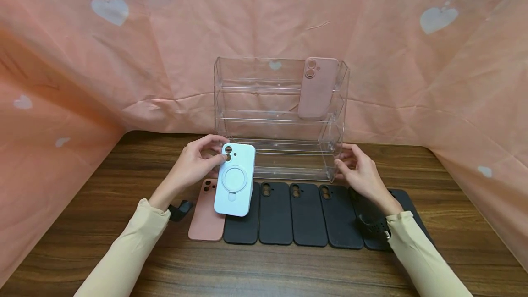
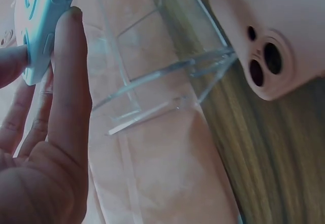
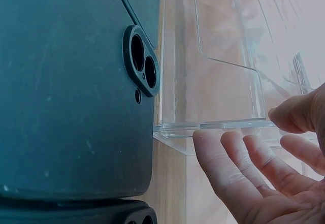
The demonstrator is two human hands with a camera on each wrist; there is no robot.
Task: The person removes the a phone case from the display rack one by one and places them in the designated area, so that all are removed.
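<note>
The head view looked forward and down from above the wooden table point(image 1: 82, 223), taking in the whole clear acrylic rack point(image 1: 280, 118) from a middling distance. The left wrist view sat very close, low beside the rack's point(image 2: 152, 76) lower edge, tilted sideways. The right wrist view was equally close at table level, facing the rack's point(image 3: 218, 82) other corner. All three shared the rack.

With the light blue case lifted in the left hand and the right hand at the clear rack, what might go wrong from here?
1. The left hand pinches the light blue ring-stand phone case only at its top corner, so it may swing or slip onto the pink phone case on the table.
2. The right hand only touches the clear acrylic tiered rack with open fingers; a nudge might shift it and tip the pink phone case leaning on its upper tier.
</note>
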